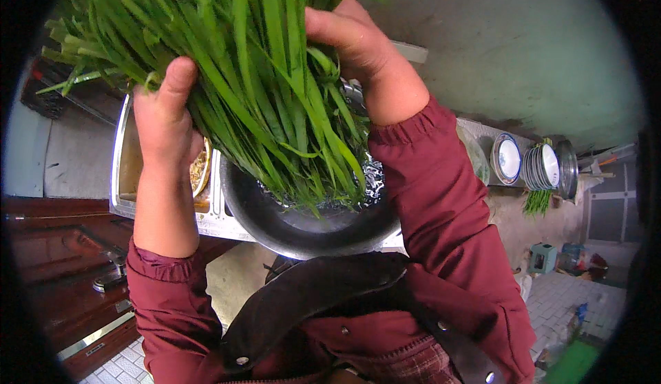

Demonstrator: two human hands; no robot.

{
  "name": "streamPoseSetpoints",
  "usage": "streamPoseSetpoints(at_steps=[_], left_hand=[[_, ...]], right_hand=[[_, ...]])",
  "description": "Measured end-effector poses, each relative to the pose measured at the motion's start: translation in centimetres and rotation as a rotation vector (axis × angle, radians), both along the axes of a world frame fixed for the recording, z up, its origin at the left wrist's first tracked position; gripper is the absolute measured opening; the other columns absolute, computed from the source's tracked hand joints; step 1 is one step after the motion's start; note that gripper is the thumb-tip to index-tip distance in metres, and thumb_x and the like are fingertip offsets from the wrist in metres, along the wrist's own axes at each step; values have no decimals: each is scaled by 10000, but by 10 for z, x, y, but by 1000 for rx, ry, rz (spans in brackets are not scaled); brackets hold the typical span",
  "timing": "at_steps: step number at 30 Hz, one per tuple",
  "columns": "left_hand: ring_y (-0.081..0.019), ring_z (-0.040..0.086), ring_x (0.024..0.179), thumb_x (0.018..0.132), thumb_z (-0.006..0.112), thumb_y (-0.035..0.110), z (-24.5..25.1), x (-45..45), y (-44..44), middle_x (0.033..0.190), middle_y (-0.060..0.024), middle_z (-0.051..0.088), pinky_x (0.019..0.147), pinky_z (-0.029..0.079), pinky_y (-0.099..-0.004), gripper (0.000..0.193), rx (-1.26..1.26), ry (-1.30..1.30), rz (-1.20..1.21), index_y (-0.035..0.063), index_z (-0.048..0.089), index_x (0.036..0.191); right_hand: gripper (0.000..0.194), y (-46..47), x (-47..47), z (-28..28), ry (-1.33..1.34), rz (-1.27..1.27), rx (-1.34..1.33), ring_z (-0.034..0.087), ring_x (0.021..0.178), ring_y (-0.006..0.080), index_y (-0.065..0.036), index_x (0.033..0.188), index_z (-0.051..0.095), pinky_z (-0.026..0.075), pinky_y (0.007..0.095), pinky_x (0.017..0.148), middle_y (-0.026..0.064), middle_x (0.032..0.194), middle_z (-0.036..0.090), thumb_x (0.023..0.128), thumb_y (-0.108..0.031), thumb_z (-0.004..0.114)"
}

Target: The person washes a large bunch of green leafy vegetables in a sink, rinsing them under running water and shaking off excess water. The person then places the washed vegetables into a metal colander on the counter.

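A large bunch of long, flat green leaves, like garlic chives (268, 74), fills the top of the view. My left hand (168, 110) grips it near the cut stem ends, with the thumb over the front. Round the leafy side is my right hand (351, 38), its thumb on the leaves and its other fingers hidden. The leaf tips hang down into a wide metal basin (310, 234) with rippling water. Whether the tips touch the water I cannot tell.
Left of the basin is a steel sink (126, 177) holding a bowl with brownish bits (200, 170). Bowls (506, 158) and a stack of dishes (542, 166) stand on the counter at the right, beside more green leaves (537, 202). A green stool (542, 258) stands farther off.
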State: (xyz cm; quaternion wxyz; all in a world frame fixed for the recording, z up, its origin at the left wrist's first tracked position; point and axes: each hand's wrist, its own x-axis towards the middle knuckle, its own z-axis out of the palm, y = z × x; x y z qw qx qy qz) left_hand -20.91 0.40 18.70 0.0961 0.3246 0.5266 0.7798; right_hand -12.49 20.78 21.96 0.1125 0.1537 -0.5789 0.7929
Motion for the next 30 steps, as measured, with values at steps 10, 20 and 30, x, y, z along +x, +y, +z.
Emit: streamPoseSetpoints(at_steps=[10, 20, 30], left_hand=[[-220, 578, 1039, 838, 667, 380, 37, 11, 11, 1165, -90, 583, 902, 478, -371, 585, 38, 131, 7, -14, 488, 1232], [-232, 576, 1038, 737, 765, 412, 21, 23, 4, 1178, -96, 579, 902, 472, -368, 743, -33, 63, 51, -26, 460, 1254], [-197, 566, 1020, 696, 810, 387, -3, 33, 5, 1130, -66, 590, 891, 452, -340, 728, -44, -58, -111, 8, 483, 1224]], right_hand=[[536, -2, 45, 46, -40, -8, -36, 530, 1136, 197, 6, 1302, 461, 393, 320, 972, 111, 1250, 552, 838, -215, 611], [564, 15, 29, 2, 178, -137, 239, 537, 1135, 206, -37, 1250, 553, 385, 344, 994, 90, 1252, 572, 767, -287, 701], [581, 8, 45, -22, -81, -24, 87, 521, 1141, 187, -38, 1267, 534, 375, 345, 996, 79, 1243, 571, 773, -295, 703]])
